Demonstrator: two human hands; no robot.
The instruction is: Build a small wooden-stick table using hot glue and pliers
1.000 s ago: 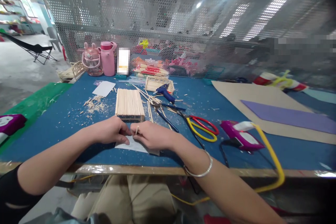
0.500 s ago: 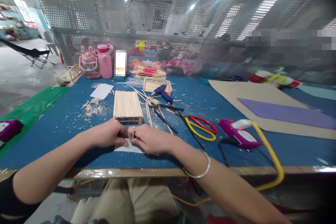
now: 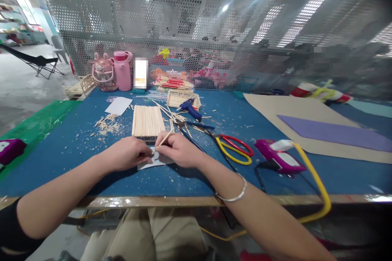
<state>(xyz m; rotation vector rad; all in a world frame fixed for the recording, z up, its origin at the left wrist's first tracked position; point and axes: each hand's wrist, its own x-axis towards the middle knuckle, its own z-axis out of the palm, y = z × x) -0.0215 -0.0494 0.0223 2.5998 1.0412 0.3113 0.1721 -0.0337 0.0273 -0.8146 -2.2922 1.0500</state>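
My right hand [image 3: 177, 149] is closed in a pinch on a thin wooden stick [image 3: 167, 137], which slants up and to the right. Close beside it, my left hand [image 3: 134, 154] has its fingers curled together over a white sheet of paper [image 3: 154, 161]; whatever may be between those fingertips is too small to make out. Just beyond both hands lies a block-like piece made of wooden sticks [image 3: 148, 120] set side by side. Loose wooden sticks [image 3: 173, 115] and dark-handled pliers [image 3: 191, 138] are to its right.
A blue glue gun [image 3: 191, 109] rests near a small stick tray [image 3: 174, 100]. Red-and-yellow scissors [image 3: 234, 150] and a magenta device [image 3: 281, 157] with a yellow cable stand right. Wood scraps [image 3: 108, 124] lie left. Pink bottles [image 3: 123, 72] and a mesh screen [image 3: 199, 16] line the back.
My right hand has turned and lifted slightly away from the table edge, and the stick in its fingers now shows. My left hand has shifted slightly, staying close to the paper.
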